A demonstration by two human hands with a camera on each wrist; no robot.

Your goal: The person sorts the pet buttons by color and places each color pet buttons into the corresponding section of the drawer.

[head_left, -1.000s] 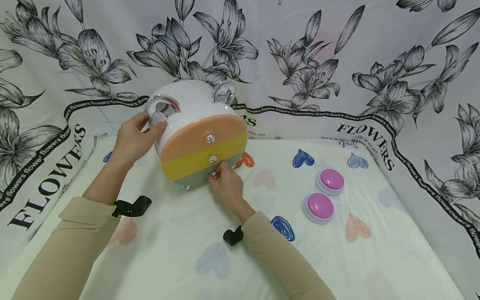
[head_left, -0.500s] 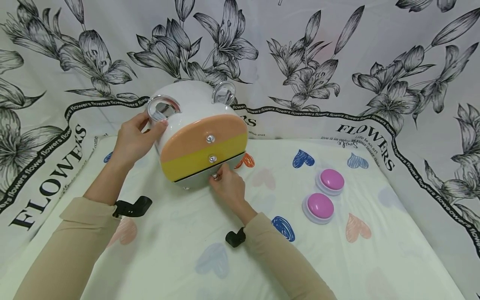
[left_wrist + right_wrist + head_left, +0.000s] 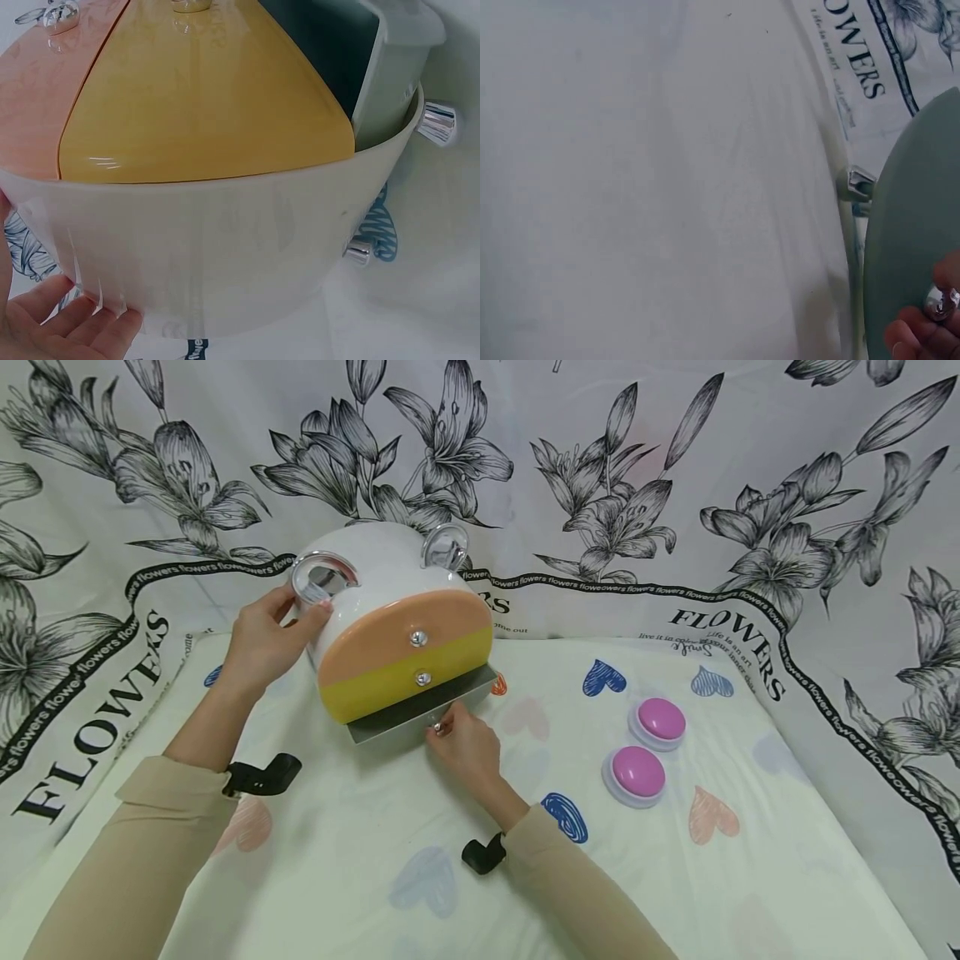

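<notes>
A white toy drawer cabinet [image 3: 390, 556] with two silver ear-like rings stands at the left in the head view. Its front has an orange drawer [image 3: 375, 639] and a yellow drawer [image 3: 382, 691], both closed, above a grey-green drawer [image 3: 397, 728] that is pulled out partway. My left hand [image 3: 268, 639] holds the cabinet's left side, thumb below the ring; in the left wrist view, fingertips [image 3: 124, 326] rest on the white wall. With thumb and fingers, my right hand [image 3: 468, 747] pinches the silver knob [image 3: 939, 304] of the grey-green drawer.
Two pink push buttons [image 3: 662, 718] on white bases stand to the right of the cabinet. A pale cloth [image 3: 337, 868] with printed hearts covers the table, and a floral curtain [image 3: 592, 510] hangs close behind the cabinet. Short silver feet [image 3: 439, 124] support the cabinet.
The grey-green drawer has gone from closed to partly out, its dark inside now showing. My right hand has moved toward me and slightly right with the knob. My left hand stays in place.
</notes>
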